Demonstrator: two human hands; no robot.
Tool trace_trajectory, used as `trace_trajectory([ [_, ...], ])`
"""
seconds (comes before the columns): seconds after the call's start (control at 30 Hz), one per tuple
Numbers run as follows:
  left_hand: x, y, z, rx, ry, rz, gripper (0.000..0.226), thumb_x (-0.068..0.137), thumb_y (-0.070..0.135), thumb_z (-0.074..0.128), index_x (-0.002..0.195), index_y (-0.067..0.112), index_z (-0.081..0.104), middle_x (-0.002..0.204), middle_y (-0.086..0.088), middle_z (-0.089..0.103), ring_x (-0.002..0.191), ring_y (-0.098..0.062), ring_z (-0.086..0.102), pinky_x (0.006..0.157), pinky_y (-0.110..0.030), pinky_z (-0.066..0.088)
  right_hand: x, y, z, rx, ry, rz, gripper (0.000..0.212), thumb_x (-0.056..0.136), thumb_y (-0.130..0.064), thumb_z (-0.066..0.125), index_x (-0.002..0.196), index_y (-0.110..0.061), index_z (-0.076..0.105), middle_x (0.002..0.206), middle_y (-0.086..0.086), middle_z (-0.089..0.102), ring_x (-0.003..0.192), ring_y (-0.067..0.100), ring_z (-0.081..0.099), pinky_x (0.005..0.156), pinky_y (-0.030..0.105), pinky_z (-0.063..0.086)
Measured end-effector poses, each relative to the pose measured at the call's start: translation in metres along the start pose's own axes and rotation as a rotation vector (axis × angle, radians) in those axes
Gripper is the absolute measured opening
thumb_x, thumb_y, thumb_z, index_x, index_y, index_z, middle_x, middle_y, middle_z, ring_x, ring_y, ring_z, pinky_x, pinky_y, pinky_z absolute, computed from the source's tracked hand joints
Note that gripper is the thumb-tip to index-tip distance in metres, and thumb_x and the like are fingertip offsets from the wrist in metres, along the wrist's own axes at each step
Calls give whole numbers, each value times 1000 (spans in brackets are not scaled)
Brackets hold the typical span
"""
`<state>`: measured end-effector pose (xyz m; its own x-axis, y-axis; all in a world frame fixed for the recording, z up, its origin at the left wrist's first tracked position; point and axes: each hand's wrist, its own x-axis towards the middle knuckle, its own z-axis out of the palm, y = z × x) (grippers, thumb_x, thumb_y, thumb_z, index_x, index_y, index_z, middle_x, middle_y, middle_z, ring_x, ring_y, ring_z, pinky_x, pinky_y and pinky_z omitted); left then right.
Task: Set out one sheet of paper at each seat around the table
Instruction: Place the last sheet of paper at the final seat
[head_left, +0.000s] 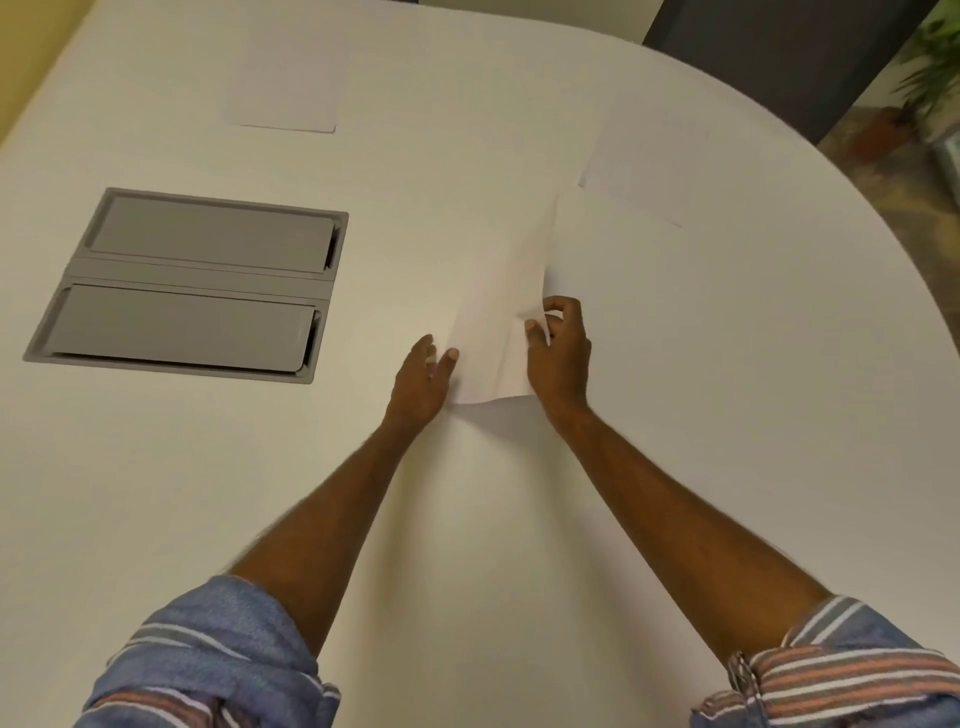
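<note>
A stack of white paper (498, 306) is held above the white table (156, 493) near its middle. My left hand (422, 379) grips its left edge, thumb on top. My right hand (558, 353) pinches the edge of the top sheet (602, 260), which is peeled away to the right. One white sheet (283, 85) lies flat at the far side of the table. Another sheet (660, 150) lies flat near the far right edge, partly behind the held paper.
A grey recessed cable box (192, 283) with two closed lids sits in the table at the left. The table's rounded edge runs along the right. Beyond it stand a dark panel (779, 57) and a potted plant (930, 67) on the floor.
</note>
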<state>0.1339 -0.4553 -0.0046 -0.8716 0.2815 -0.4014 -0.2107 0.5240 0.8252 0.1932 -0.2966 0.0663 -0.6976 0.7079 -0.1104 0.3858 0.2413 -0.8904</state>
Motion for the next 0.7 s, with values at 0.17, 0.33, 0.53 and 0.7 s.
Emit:
trace_trajectory([
  [0.17,-24,4,-23,-310,-155,-300,78,94,73,37,138,9,47,122,-3,64,109,-20,61,100,-37,45,-33,-34,-20,190,-206,68,37,99,-17,57,130,-31,45,124,-3,66,104,12,66,71,15,51],
  [0.33,-62,2,-46,-561,-318,-323,52,94,59,57,124,18,67,108,4,76,95,-13,71,77,-26,54,-66,-29,-50,162,-246,123,39,96,-16,58,131,-32,49,110,-10,70,90,2,65,65,17,46],
  [0.53,-111,-26,-86,-625,-20,-212,57,84,17,80,136,10,57,119,-10,72,108,-28,71,94,-42,57,-129,-10,-50,91,-238,210,35,90,-10,67,121,-21,56,109,4,72,98,24,69,91,45,57],
  [0.7,-168,-80,-159,-456,100,-147,56,80,11,83,132,10,60,114,-8,74,90,-17,73,72,-22,58,-211,3,3,49,-324,257,36,84,-14,77,112,-19,57,103,3,70,99,26,68,93,44,56],
])
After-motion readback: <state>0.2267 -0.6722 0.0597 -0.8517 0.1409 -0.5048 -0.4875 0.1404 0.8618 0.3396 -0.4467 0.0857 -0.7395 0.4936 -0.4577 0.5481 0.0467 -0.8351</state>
